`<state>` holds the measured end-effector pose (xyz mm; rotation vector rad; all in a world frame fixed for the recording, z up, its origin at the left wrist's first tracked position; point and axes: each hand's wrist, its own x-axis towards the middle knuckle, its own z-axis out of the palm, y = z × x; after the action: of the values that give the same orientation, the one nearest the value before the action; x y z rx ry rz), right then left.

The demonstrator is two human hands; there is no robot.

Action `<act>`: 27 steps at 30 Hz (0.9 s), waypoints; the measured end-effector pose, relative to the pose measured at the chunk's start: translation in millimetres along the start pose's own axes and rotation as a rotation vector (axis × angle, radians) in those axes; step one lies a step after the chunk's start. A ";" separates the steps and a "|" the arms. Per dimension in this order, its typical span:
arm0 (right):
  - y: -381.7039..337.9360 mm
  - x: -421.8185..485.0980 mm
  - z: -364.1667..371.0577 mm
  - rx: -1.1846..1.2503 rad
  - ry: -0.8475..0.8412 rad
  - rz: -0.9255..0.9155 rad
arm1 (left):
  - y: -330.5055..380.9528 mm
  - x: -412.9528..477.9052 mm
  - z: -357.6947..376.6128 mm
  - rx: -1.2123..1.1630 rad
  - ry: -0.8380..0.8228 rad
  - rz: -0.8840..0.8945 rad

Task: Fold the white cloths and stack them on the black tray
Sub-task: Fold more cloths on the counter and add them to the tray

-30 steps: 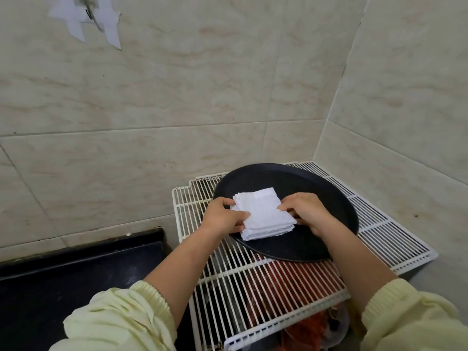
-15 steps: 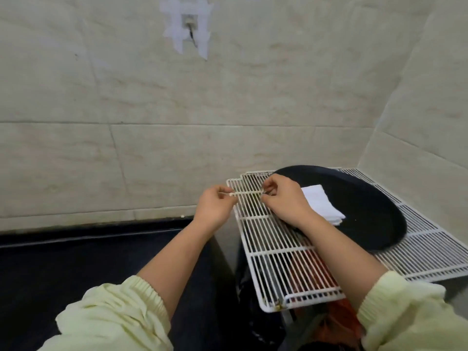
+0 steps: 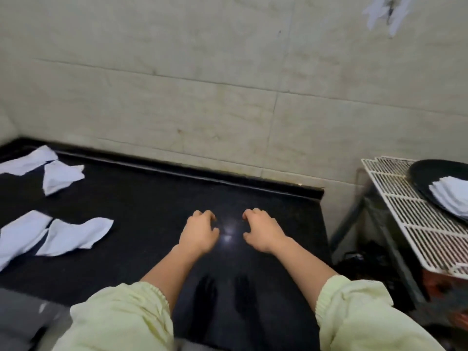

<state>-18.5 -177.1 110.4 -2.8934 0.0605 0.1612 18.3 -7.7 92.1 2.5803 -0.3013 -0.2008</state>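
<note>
Head view: left hand (image 3: 198, 231), right hand (image 3: 263, 230) loosely curled, empty, over counter (image 3: 152, 198), cloths (image 3: 76, 236) well left.

Soft, dim overhead lighting, with a small glare spot on the glossy black counter (image 3: 141, 211), faint arm reflections below it, motion blur over the white cloths (image 3: 76, 236) at left, bowed joints across the tiled wall (image 3: 152, 110).

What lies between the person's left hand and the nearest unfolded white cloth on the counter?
Only bare black counter: in the head view, nothing lies between the left hand and the nearest cloth.
</note>
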 end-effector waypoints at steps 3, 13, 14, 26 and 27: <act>-60.0 10.6 31.1 -0.010 -0.034 -0.060 | -61.6 -19.1 -23.1 0.038 0.035 -0.077; -223.7 47.8 109.4 -0.069 -0.159 -0.276 | -216.5 -60.5 -79.9 0.057 0.105 -0.350; -236.2 55.3 113.5 -0.069 -0.168 -0.298 | -229.0 -59.4 -83.9 0.050 0.114 -0.376; -321.4 166.3 174.3 0.006 -0.268 -0.369 | -353.7 -5.8 -114.4 0.035 0.222 -0.545; -324.7 171.6 179.8 0.006 -0.266 -0.377 | -358.6 -1.2 -114.0 0.034 0.234 -0.549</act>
<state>150.8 176.7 -5.3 -2.7856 -0.5244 0.4692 102.4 347.8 1.6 2.6298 0.4984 -0.0846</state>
